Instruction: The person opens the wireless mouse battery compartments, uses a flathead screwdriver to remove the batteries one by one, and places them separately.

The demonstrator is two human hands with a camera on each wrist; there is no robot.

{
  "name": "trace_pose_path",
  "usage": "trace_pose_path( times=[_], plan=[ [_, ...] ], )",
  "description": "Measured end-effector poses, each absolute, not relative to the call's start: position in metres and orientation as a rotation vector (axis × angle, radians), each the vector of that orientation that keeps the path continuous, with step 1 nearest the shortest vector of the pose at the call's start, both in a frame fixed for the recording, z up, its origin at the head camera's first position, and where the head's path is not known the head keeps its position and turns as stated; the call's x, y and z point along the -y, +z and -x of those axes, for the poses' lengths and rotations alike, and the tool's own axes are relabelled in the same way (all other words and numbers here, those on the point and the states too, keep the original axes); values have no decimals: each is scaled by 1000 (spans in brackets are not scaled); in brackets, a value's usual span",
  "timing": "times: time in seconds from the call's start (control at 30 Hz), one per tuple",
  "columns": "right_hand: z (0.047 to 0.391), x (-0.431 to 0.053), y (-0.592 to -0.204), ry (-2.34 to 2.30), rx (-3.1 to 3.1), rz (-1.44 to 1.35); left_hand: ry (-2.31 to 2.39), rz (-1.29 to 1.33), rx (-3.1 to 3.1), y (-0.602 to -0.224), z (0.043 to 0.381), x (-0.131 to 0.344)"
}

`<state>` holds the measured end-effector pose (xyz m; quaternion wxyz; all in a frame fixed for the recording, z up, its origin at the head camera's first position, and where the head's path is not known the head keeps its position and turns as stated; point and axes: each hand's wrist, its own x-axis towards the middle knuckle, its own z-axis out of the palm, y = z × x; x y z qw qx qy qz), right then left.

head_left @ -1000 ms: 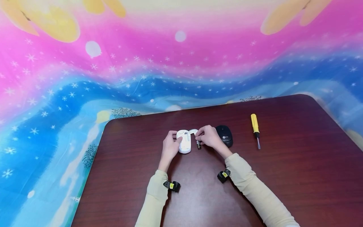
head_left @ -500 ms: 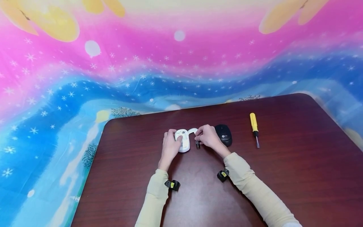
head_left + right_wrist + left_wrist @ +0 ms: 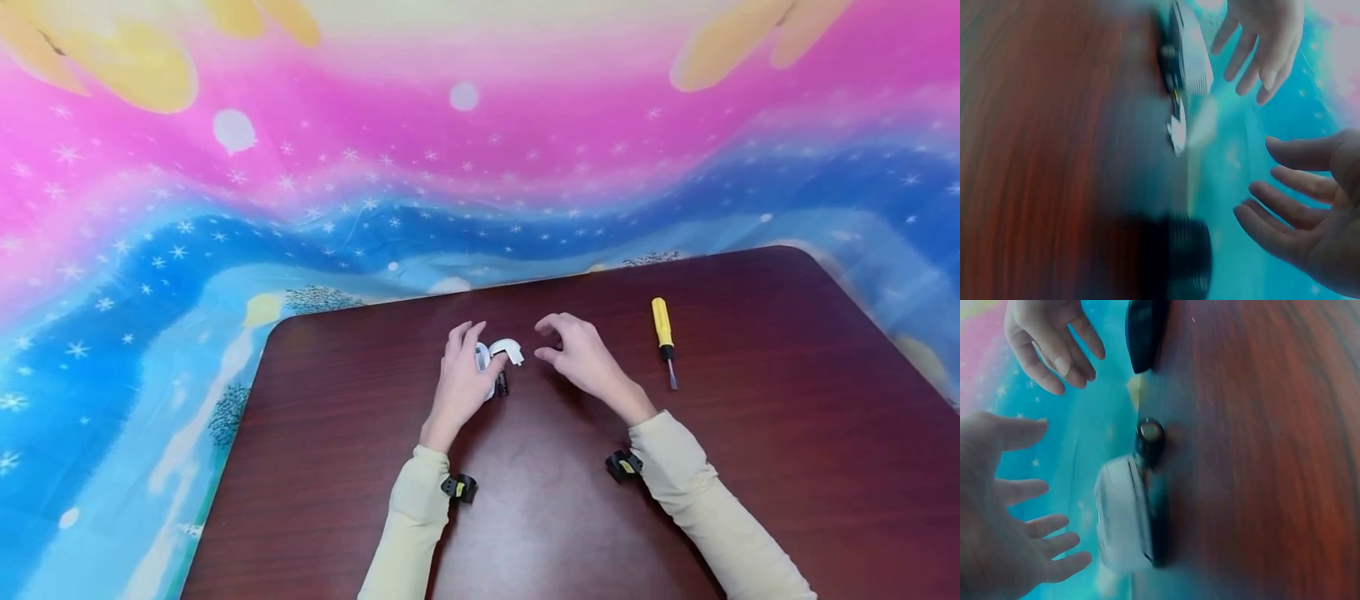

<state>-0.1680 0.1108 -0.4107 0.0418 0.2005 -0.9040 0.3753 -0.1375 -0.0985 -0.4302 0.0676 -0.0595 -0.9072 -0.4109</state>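
My left hand [image 3: 467,375] hovers over a white computer mouse [image 3: 1124,515], fingers spread and apart from it in the left wrist view. From the head, that hand hides most of the mouse. Against the mouse's right side lies a black battery [image 3: 502,383]. The white curved battery cover [image 3: 507,349] lies just beyond the battery. Off to the right, my right hand [image 3: 588,358] is raised with loosely bent fingers and holds nothing. Below it sits a black mouse [image 3: 1188,256], which the hand hides from the head view.
A yellow-handled screwdriver [image 3: 663,333] lies right of the right hand on the dark wooden table [image 3: 750,467]. A patterned cloth [image 3: 420,192] hangs behind the table's far edge. Each wrist carries a small black camera.
My left hand has let go of the white mouse and lifted over it. My right hand has released the battery and moved right, over the black mouse. The battery now lies nearer the white mouse.
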Motion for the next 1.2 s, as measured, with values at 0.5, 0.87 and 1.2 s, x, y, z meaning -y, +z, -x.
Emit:
trace_pose_path(
  times=[0.5,0.87,1.2],
  plan=[
    [159,-166,-404,1023,3061,-599,-1055,539,2866,-419,141,56],
    [162,-180,-408,958,3168,-670,-977,602,3018,-416,140,25],
    [163,-182,-413,968,3172,-674,-1001,646,2998,-423,140,14]
  ],
)
